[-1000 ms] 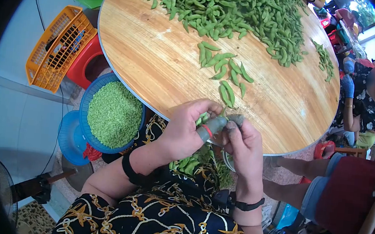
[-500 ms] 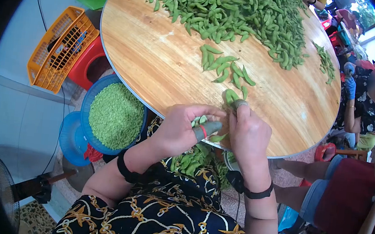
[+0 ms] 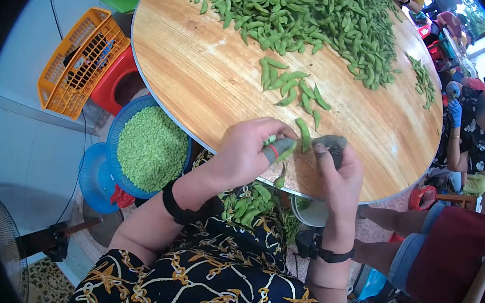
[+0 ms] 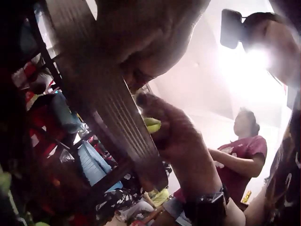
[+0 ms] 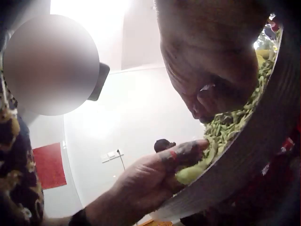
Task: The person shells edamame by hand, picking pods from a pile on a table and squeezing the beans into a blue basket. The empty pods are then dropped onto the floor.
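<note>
My left hand (image 3: pixel 248 152), with a green cover and a red band on its thumb, pinches a green edamame pod (image 3: pixel 288 151) over the table's near edge. Pale shelled beans (image 3: pixel 270 139) show in its curled fingers. The right wrist view shows the pod (image 5: pixel 190 174) bulging from those fingertips. To the right, my right hand (image 3: pixel 340 167) has loosely bent fingers with dark covers on the tips, and no pod shows in it. One pod (image 3: pixel 302 135) lies on the table between the hands. Another green pod (image 3: pixel 280 177) overlaps the table edge below them.
A big pod heap (image 3: pixel 302 17) covers the far part of the round wooden table (image 3: pixel 186 70). Left of it stand a blue basket of shelled beans (image 3: pixel 149 148), a red stool (image 3: pixel 114 84) and an orange crate (image 3: pixel 78 65). More pods (image 3: pixel 249 205) lie at my lap; a white bucket (image 3: pixel 309 213) stands below.
The right hand reached to the pods lying in front, then drew back to the right. One of those two pods is gone from the table, and a pod now shows in the left hand.
</note>
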Tool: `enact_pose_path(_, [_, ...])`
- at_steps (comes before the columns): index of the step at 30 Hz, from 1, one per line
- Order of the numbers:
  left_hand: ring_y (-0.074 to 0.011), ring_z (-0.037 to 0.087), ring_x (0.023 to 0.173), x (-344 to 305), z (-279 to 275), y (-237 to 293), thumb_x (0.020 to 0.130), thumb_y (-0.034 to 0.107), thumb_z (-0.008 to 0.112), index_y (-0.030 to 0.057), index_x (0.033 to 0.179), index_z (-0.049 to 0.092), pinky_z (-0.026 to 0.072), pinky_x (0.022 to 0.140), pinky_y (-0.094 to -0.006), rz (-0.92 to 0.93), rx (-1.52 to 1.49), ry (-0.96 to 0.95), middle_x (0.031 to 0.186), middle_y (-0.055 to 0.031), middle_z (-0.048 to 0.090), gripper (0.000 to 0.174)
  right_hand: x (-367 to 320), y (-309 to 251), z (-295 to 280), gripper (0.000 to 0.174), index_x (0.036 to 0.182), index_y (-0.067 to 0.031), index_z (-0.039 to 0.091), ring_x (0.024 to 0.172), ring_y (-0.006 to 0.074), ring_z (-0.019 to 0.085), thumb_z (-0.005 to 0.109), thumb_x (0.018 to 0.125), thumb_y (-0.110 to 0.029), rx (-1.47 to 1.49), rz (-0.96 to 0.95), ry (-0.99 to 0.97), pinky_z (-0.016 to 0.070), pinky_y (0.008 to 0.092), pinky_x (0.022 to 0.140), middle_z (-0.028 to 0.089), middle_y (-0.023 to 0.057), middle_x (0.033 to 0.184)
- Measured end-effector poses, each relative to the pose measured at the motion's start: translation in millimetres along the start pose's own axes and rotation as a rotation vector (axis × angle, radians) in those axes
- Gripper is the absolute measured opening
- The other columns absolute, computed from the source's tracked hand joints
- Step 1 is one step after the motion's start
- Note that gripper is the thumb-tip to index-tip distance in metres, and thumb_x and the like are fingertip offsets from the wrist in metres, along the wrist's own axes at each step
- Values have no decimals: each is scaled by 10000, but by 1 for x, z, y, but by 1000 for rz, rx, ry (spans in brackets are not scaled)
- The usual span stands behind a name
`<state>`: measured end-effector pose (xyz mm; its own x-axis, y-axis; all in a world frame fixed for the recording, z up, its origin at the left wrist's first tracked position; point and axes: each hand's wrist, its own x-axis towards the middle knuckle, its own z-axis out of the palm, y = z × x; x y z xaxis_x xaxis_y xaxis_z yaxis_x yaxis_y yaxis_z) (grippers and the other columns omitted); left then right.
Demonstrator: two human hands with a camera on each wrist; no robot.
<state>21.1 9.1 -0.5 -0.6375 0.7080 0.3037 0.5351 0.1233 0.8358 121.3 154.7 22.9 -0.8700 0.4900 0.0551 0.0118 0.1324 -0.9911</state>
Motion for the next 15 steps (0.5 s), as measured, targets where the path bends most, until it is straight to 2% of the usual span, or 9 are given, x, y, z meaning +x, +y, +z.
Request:
enact_pose_path(2, [-86,538,694,-1,-1,0,842,59,577,12,975,601,439,617,-225,-203,-408,67,779,7,570,142,-5,-8,-3,128,919,8,599,603,84,555,614,797,-26,-351,-105,35,453,228,571,612,55,671])
enact_pose_path(3, [-86,538,694,-2,-2,2,842,59,577,12,975,601,439,617,-225,-204,-407,65,779,7,570,142,-9,-23,-2,177,965,-33,597,526,176,580,613,789,-37,-598,-59,-49,465,274,516,599,120,651])
enact_pose_path(4, [-58,515,689,-2,-5,6,846,52,574,12,978,603,421,599,-202,-310,-573,90,788,24,563,141,-13,-19,1,238,1014,-79,584,517,278,582,609,778,-66,-762,-192,-113,471,332,486,591,143,653])
enact_pose_path(7, [-24,488,675,-5,-10,14,845,42,578,14,988,607,394,573,-172,-440,-695,137,794,42,554,148,-12,-16,17,263,1020,-84,557,560,302,595,598,760,-97,-1027,-299,-268,472,380,489,600,138,668])
enact_pose_path(9, [-19,484,666,-10,-13,14,840,37,585,17,994,608,386,564,-164,-459,-651,167,790,44,552,158,-4,-10,18,247,1000,-79,563,570,306,596,602,756,-93,-1070,-339,-241,471,381,491,606,138,678])
enact_pose_path(11, [-119,555,679,-16,-16,13,823,45,590,41,1018,616,453,609,-278,-291,-360,166,805,-37,613,197,4,-2,21,231,979,-73,569,580,310,598,605,752,-88,-1111,-383,-218,471,381,493,611,138,689])
enact_pose_path(13, [-154,563,687,-14,-19,19,811,44,599,52,1031,616,453,613,-288,-147,-188,179,775,-55,598,220,14,3,20,152,924,-54,576,523,244,593,607,777,-81,-910,-512,65,455,343,470,606,100,648])
enact_pose_path(14, [-189,572,694,-13,-21,24,799,44,607,64,1043,616,453,617,-298,-10,-17,188,745,-74,584,245,16,3,18,152,924,-54,576,523,244,593,607,777,-81,-909,-517,62,455,343,470,606,100,648])
enact_pose_path(15, [-248,566,701,-12,-24,33,768,51,631,91,1104,596,455,616,-320,-19,8,111,756,-105,554,340,19,-1,15,108,892,-46,573,502,190,565,605,796,-85,-563,-326,28,438,312,458,593,66,638])
